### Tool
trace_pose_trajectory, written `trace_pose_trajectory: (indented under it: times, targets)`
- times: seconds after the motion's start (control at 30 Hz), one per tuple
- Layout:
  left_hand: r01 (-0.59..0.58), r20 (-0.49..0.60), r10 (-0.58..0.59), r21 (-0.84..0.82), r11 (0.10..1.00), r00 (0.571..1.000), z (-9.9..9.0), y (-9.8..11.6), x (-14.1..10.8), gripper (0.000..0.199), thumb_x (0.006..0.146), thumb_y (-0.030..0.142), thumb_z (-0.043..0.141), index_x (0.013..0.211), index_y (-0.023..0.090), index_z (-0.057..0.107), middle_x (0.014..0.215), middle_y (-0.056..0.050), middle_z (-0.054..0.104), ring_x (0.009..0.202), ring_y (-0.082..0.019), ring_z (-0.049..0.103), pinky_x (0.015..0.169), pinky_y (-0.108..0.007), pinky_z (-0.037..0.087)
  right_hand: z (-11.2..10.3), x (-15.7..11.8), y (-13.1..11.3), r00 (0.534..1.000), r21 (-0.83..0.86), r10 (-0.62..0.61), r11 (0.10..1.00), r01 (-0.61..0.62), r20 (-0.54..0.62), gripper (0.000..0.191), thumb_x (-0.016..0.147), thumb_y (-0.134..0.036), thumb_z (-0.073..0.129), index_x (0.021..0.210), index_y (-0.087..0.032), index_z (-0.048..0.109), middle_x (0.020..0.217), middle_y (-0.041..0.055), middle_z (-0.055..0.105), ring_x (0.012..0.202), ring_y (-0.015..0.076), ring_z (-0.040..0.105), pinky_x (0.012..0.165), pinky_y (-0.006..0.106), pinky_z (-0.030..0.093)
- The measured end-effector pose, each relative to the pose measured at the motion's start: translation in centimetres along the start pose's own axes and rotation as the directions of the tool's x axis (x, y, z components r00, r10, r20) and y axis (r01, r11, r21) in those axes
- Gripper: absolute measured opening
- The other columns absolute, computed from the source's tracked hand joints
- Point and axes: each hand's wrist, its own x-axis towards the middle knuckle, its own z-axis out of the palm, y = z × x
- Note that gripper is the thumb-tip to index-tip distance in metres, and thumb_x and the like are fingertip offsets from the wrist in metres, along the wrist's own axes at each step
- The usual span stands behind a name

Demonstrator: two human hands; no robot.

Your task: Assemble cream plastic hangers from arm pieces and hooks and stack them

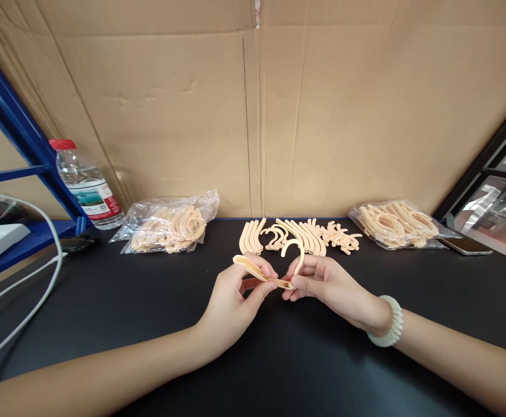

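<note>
My left hand (237, 301) pinches a curved beige plastic arm piece (249, 267), whose free end points up and left. A beige hook piece (297, 250) is held by my right hand (328, 285), its curve rising above the fingers. The two pieces meet between my fingertips; the fingers partly hide the joint. Just behind my hands lie loose beige parts: a group of curved arms (253, 236), some hooks (276, 236), more curved arms (307, 237) and a pile of small pieces (342, 237).
A clear bag of beige parts (170, 226) lies back left, another bag (398, 223) back right beside a phone (470, 246). A water bottle (90, 185) stands left, near a white cable (57, 266). Cardboard (170, 116) rises behind the black table (148, 295).
</note>
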Motion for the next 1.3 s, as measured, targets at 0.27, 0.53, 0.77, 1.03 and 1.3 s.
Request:
trace_pose_trajectory:
  times: [0.27, 0.53, 0.77, 1.03, 1.3]
  targets:
    - [0.032, -0.001, -0.032, -0.020, 0.999, 0.999, 0.0, 0.2, 0.1, 0.006, 0.086, 0.019, 0.062, 0.086, 0.020, 0.056, 0.087, -0.001, 0.060, 0.083, -0.017, 0.063, 0.074, -0.030, 0.057, 0.3, -0.1, -0.1, 0.999, -0.069, -0.031, 0.997, 0.029, -0.026, 0.031, 0.076, -0.041, 0.077, 0.082, -0.016, 0.060, 0.074, 0.0022, 0.069, 0.071, 0.0162, 0.070, 0.070, 0.030, 0.056]
    - [0.069, -0.002, -0.069, -0.051, 0.996, 0.998, 0.0, 0.2, 0.2, 0.009, 0.086, 0.023, 0.064, 0.087, 0.020, 0.055, 0.086, -0.001, 0.060, 0.081, -0.016, 0.063, 0.073, -0.030, 0.056, 0.5, -0.1, -0.1, 0.996, -0.151, -0.077, 0.986, 0.070, -0.040, 0.030, 0.078, -0.043, 0.074, 0.082, -0.017, 0.059, 0.069, 0.0014, 0.068, 0.067, 0.0166, 0.070, 0.066, 0.031, 0.056]
    - [0.161, 0.013, -0.161, -0.143, 0.977, 0.987, 0.1, 0.2, 0.5, 0.019, 0.082, 0.025, 0.068, 0.088, 0.020, 0.050, 0.084, 0.000, 0.060, 0.080, -0.016, 0.061, 0.069, -0.030, 0.057, 0.5, -0.2, 0.0, 0.994, -0.163, -0.088, 0.984, 0.077, -0.063, 0.032, 0.077, -0.045, 0.074, 0.083, -0.017, 0.061, 0.067, 0.0007, 0.068, 0.061, 0.0161, 0.068, 0.061, 0.030, 0.056]
    - [0.228, -0.009, -0.233, -0.183, 0.956, 0.972, 0.2, 0.2, 0.8, 0.025, 0.079, 0.028, 0.071, 0.088, 0.019, 0.050, 0.078, 0.001, 0.060, 0.079, -0.016, 0.062, 0.064, -0.028, 0.059, 0.5, -0.1, 0.0, 0.990, -0.159, -0.112, 0.982, 0.097, -0.088, 0.033, 0.080, -0.050, 0.070, 0.082, -0.017, 0.067, 0.079, 0.0030, 0.066, 0.071, 0.0145, 0.061, 0.069, 0.029, 0.052]
    - [0.247, -0.005, -0.252, -0.187, 0.951, 0.968, 0.1, 0.0, 1.0, 0.027, 0.078, 0.027, 0.072, 0.091, 0.019, 0.050, 0.079, 0.001, 0.060, 0.082, -0.017, 0.064, 0.062, -0.027, 0.058, 0.4, -0.2, 0.1, 0.988, -0.263, -0.134, 0.959, 0.109, -0.078, 0.033, 0.082, -0.051, 0.067, 0.083, -0.018, 0.069, 0.066, -0.0008, 0.056, 0.057, 0.0112, 0.049, 0.057, 0.026, 0.044]
